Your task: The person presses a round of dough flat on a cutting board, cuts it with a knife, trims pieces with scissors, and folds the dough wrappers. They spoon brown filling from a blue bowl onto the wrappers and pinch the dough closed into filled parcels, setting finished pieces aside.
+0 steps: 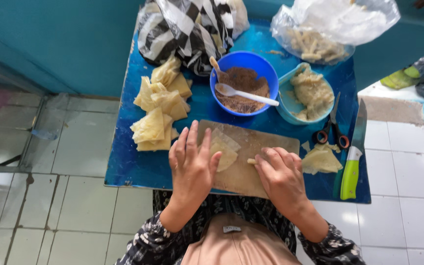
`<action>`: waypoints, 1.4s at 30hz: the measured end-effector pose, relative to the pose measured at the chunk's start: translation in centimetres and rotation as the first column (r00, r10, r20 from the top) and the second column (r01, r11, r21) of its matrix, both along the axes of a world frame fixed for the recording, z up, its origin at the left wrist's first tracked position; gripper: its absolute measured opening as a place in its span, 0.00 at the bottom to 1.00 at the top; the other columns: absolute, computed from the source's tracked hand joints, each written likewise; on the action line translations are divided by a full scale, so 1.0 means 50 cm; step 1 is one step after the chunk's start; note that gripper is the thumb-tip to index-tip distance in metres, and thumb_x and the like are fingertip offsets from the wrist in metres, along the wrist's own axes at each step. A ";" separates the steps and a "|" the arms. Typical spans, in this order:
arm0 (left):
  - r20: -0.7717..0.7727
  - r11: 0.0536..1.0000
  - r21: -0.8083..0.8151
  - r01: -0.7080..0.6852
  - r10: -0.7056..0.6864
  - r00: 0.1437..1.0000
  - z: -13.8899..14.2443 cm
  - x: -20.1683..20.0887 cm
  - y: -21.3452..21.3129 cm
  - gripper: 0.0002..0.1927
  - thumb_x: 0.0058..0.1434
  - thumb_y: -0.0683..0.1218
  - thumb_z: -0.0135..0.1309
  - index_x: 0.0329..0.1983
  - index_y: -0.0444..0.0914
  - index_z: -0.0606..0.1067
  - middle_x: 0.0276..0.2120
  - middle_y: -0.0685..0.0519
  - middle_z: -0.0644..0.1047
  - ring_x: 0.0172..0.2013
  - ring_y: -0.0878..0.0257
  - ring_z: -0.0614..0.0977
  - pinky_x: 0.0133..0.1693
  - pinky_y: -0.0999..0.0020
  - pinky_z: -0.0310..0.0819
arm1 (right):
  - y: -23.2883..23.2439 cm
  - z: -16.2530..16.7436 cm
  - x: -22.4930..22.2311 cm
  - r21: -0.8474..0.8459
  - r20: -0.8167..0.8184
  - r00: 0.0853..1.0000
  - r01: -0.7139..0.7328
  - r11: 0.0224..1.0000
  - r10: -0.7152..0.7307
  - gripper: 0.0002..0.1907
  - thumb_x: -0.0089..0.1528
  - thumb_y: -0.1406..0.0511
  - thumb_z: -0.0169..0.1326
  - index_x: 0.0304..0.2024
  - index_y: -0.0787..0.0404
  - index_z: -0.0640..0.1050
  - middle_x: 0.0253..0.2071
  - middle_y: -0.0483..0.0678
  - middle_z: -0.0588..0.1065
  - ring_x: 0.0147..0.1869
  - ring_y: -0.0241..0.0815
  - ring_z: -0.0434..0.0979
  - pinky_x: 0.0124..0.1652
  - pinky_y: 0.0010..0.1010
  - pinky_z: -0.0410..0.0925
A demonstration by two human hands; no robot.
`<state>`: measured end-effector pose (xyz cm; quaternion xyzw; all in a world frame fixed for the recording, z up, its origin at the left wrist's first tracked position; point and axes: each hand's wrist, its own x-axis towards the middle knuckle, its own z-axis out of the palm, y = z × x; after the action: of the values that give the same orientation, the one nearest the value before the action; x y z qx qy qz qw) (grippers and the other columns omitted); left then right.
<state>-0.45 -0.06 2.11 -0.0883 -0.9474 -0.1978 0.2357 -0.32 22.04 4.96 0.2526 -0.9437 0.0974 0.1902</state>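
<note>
A wooden cutting board [256,147] lies at the near edge of the blue table [133,167]. On it rests a pale yellow dough wrapper [224,152]. My left hand [192,164] lies flat with its fingers spread, touching the wrapper's left edge. My right hand [280,174] rests on the board's right part, its fingertips pinching a small pale piece [252,161] of filling or dough. Folded wrappers [160,110] are piled to the left of the board.
A blue bowl [266,68] of brown filling holds a white spoon [244,94]. A light bowl [285,105] holds pale mash. Red-handled scissors [333,128], a green-handled knife [353,157], more wrappers [321,159], a striped bag [187,27] and a clear bag [330,24] stand around. The floor is tiled.
</note>
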 end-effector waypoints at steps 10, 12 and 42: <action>-0.016 0.995 0.064 -0.073 0.074 0.997 -0.004 -0.024 -0.042 0.22 0.66 0.50 0.54 0.60 0.37 0.76 0.65 0.46 0.68 0.66 0.49 0.66 0.62 0.50 0.58 | 0.255 0.167 -0.344 -0.089 -0.593 0.792 0.120 0.989 -0.149 0.04 0.71 0.71 0.54 0.47 0.63 0.73 0.47 0.52 0.65 0.56 0.47 0.69 0.55 0.38 0.62; -0.020 0.990 0.124 -0.064 0.067 0.998 -0.003 -0.030 -0.042 0.19 0.63 0.47 0.57 0.57 0.38 0.77 0.61 0.48 0.72 0.63 0.50 0.69 0.60 0.51 0.62 | 0.299 0.194 -0.463 -0.017 -0.659 0.736 0.194 0.981 -0.157 0.04 0.72 0.70 0.54 0.49 0.65 0.75 0.48 0.53 0.66 0.57 0.48 0.69 0.55 0.39 0.63; -0.005 0.920 0.390 0.038 -0.039 0.999 -0.023 -0.045 -0.047 0.04 0.58 0.42 0.61 0.36 0.39 0.79 0.42 0.52 0.78 0.49 0.51 0.77 0.49 0.54 0.69 | -0.001 0.050 -0.040 0.322 0.171 0.893 -0.449 0.834 0.415 0.11 0.47 0.69 0.55 0.33 0.66 0.76 0.35 0.52 0.72 0.40 0.48 0.74 0.42 0.36 0.69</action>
<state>-2.69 -2.42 0.95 -0.0581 -0.8875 -0.3869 0.2435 -2.32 22.01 7.44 0.4843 -0.8718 -0.0212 0.0703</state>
